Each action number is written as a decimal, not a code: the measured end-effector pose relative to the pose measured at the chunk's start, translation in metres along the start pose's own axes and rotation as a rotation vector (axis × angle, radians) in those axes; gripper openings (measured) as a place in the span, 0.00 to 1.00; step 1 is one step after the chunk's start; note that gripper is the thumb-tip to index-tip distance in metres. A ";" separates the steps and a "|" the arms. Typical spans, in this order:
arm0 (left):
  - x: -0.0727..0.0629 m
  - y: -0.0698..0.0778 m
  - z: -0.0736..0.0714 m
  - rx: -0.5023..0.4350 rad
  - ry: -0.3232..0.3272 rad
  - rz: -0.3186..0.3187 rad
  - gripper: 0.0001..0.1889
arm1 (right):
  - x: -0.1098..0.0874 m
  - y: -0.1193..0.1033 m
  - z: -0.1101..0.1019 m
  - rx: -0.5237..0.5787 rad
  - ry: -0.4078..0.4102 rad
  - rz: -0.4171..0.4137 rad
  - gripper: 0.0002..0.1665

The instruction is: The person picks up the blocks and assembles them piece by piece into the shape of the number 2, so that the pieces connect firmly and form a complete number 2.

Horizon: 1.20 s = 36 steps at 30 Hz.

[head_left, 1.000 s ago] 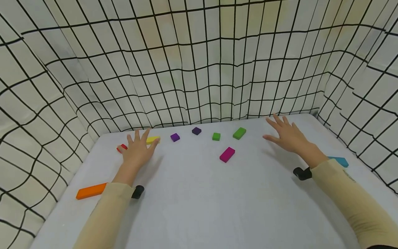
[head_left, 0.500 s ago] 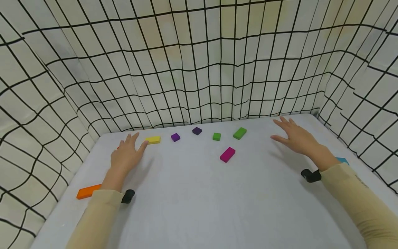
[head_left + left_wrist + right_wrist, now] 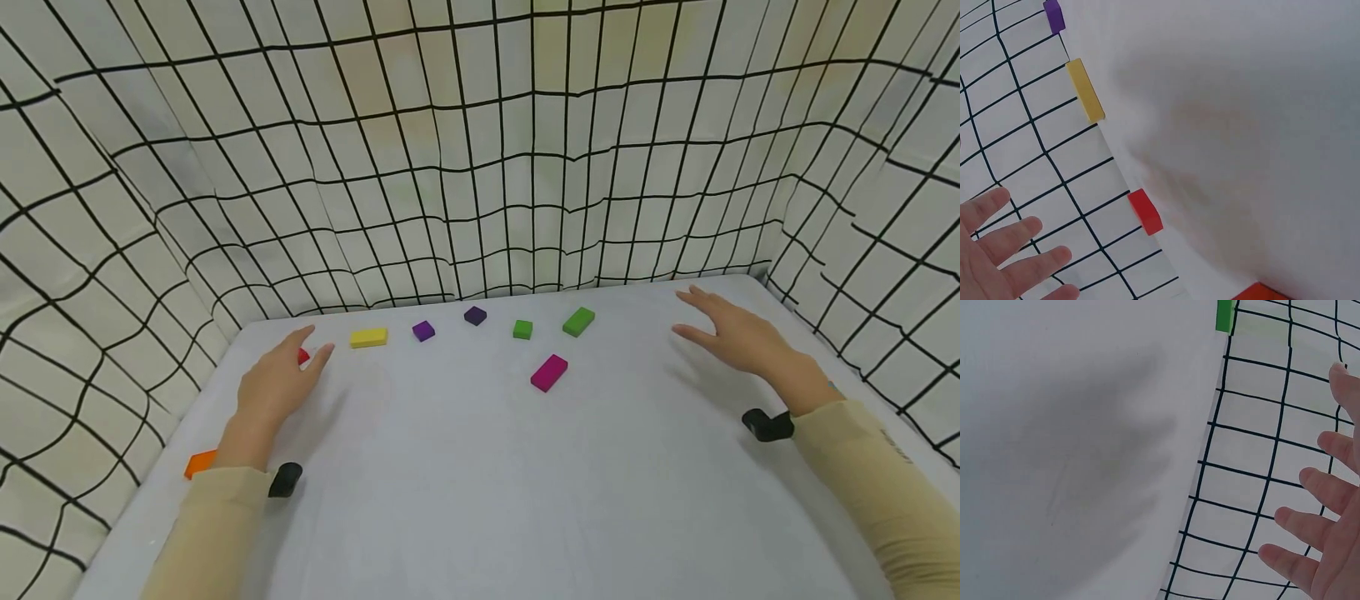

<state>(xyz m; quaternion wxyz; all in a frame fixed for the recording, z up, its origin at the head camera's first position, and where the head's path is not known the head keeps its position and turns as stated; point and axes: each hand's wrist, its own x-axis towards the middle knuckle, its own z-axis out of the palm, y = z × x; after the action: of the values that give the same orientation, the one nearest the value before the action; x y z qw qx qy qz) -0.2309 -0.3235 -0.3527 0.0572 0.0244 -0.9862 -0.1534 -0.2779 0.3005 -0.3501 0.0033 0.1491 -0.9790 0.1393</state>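
My left hand (image 3: 276,382) hovers over the left side of the white table, fingers extended and holding nothing. It is nearest a red block (image 3: 303,356), which it partly covers in the head view; the left wrist view shows that red block (image 3: 1145,212) whole. Beyond the fingertips lies a yellow block (image 3: 368,337). Under the left forearm an orange block (image 3: 200,464) is partly hidden. Above the table's right side, my right hand (image 3: 742,337) is held with spread fingers and touches nothing. A blue block is almost wholly hidden behind the right wrist.
Along the far edge stand a purple block (image 3: 423,331), a dark purple block (image 3: 475,316), a small green block (image 3: 522,330) and a longer green block (image 3: 579,322). A magenta block (image 3: 549,372) lies nearer. Black-gridded white walls (image 3: 480,183) enclose the back and sides.
Both hands have moved outward and slightly back toward me, the left to the left and the right to the right. The yellow block is uncovered; more of the orange and blue blocks is hidden.
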 end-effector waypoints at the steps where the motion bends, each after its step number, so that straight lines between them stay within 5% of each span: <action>1: -0.001 -0.002 -0.001 -0.001 -0.003 0.000 0.42 | -0.001 0.002 0.000 0.003 0.004 0.001 0.46; 24: -0.017 -0.046 -0.028 -0.007 -0.145 -0.012 0.40 | -0.027 0.045 -0.006 0.059 -0.008 0.022 0.40; 36: -0.027 -0.069 -0.033 -0.151 -0.198 0.063 0.31 | -0.036 0.059 -0.009 0.088 0.001 -0.032 0.34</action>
<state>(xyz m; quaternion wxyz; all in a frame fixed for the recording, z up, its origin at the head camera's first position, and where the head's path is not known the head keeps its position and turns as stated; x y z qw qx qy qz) -0.1975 -0.3974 -0.3451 -0.0343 -0.0262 -0.9730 -0.2269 -0.2614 0.3680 -0.3592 -0.0003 0.1646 -0.9694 0.1822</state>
